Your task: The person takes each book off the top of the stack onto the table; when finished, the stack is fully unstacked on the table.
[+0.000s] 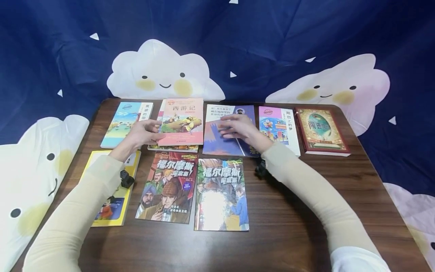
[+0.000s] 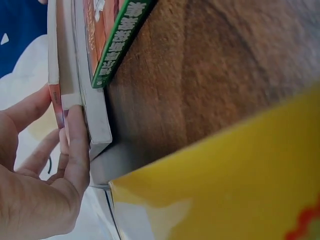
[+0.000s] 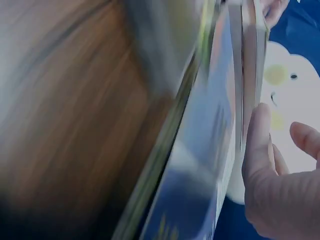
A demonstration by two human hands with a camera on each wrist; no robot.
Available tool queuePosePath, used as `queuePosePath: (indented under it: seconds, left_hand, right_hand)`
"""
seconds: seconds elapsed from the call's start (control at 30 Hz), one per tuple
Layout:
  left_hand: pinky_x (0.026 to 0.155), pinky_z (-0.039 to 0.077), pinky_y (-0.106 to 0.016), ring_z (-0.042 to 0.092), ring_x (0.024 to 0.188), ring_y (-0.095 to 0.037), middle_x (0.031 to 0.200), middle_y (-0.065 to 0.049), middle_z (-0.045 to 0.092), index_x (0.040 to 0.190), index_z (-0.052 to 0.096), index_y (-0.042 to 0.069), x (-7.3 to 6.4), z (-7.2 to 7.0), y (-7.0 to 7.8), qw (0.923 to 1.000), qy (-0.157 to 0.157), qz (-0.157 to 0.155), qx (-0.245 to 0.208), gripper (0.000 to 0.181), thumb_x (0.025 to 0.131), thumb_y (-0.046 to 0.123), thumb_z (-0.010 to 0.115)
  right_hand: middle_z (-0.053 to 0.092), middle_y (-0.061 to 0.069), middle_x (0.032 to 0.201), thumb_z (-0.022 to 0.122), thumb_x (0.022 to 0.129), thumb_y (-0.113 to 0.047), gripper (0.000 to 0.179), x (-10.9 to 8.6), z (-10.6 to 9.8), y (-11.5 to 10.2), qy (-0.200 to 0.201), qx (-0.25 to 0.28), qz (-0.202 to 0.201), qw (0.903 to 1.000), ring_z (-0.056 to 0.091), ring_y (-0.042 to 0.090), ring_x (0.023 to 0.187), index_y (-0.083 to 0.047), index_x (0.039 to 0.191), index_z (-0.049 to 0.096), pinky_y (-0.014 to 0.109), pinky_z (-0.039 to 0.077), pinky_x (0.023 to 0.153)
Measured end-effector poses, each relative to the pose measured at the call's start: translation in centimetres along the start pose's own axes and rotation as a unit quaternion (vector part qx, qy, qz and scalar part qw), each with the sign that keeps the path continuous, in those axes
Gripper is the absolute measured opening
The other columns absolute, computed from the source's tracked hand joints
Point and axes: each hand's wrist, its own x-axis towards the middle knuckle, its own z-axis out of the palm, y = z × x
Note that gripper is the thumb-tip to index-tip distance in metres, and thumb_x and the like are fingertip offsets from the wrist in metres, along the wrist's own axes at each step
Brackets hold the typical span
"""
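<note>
A pink-covered book (image 1: 183, 124) lies on top of another book in the back row of the brown table (image 1: 306, 196). My left hand (image 1: 144, 132) pinches its left edge, thumb on the cover. In the left wrist view the fingers (image 2: 75, 145) press against the stacked book edges (image 2: 95, 120). My right hand (image 1: 234, 128) has its fingers spread and lies over the purple-blue book (image 1: 217, 143) just right of the pink one, fingertips pointing toward it. The right wrist view is blurred; the fingers (image 3: 260, 150) stand beside the book edges (image 3: 240, 90).
More books lie flat: a light-blue one (image 1: 122, 121) back left, a yellow one (image 1: 115, 204) front left, two detective covers (image 1: 168, 189) (image 1: 222, 196) in front, a white-pink one (image 1: 280, 126) and a red hardcover (image 1: 321, 130) back right. Blue cloud-print cloth hangs behind.
</note>
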Motion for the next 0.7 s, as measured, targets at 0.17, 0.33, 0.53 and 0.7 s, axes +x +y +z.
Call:
queuePosePath:
  seconds: [0.17, 0.33, 0.53, 0.7]
  left_hand:
    - [0.084, 0.068, -0.026, 0.067, 0.082, -0.005, 0.12, -0.006, 0.052, 0.161, 0.044, 0.01, -0.2, 0.0, 0.1, 0.9999, 0.001, -0.002, 0.01, 0.072, 0.098, 0.023, 0.078]
    - [0.083, 0.068, -0.026, 0.068, 0.083, -0.006, 0.118, -0.005, 0.053, 0.16, 0.044, 0.009, -0.3, 0.0, 0.2, 1.0, 0.005, -0.006, 0.006, 0.073, 0.097, 0.023, 0.079]
    - [0.082, 0.068, -0.025, 0.069, 0.083, -0.005, 0.117, -0.004, 0.055, 0.16, 0.045, 0.009, -0.4, -0.3, 0.2, 1.0, 0.003, -0.001, -0.001, 0.073, 0.097, 0.024, 0.079]
    - [0.088, 0.068, -0.03, 0.07, 0.088, -0.007, 0.115, -0.001, 0.057, 0.16, 0.044, 0.009, -0.7, -0.8, -0.2, 1.0, -0.004, 0.001, 0.003, 0.072, 0.099, 0.028, 0.076]
  right_hand:
    - [0.065, 0.026, 0.144, 0.066, 0.104, -0.014, 0.05, 1.6, 3.7, 0.4, -0.04, 0.004, 0.024, 0.9989, 0.076, 0.018, 0.087, -0.004, 0.152, 0.054, 0.03, 0.069, 0.081]
    - [0.069, 0.021, 0.135, 0.07, 0.102, -0.013, 0.053, 2.7, 5.9, 0.6, -0.04, 0.01, 0.037, 0.9985, 0.074, 0.016, 0.077, -0.003, 0.151, 0.053, 0.029, 0.069, 0.074]
    - [0.07, 0.007, 0.101, 0.072, 0.099, -0.006, 0.055, 3.4, 6.7, 0.3, -0.021, 0.022, 0.033, 0.999, 0.069, 0.015, 0.067, -0.003, 0.151, 0.054, 0.025, 0.067, 0.065]
    - [0.069, 0.004, 0.094, 0.071, 0.099, -0.003, 0.054, 3.2, 5.6, 0.4, -0.026, 0.024, 0.027, 0.999, 0.067, 0.014, 0.067, -0.005, 0.15, 0.054, 0.024, 0.067, 0.065]
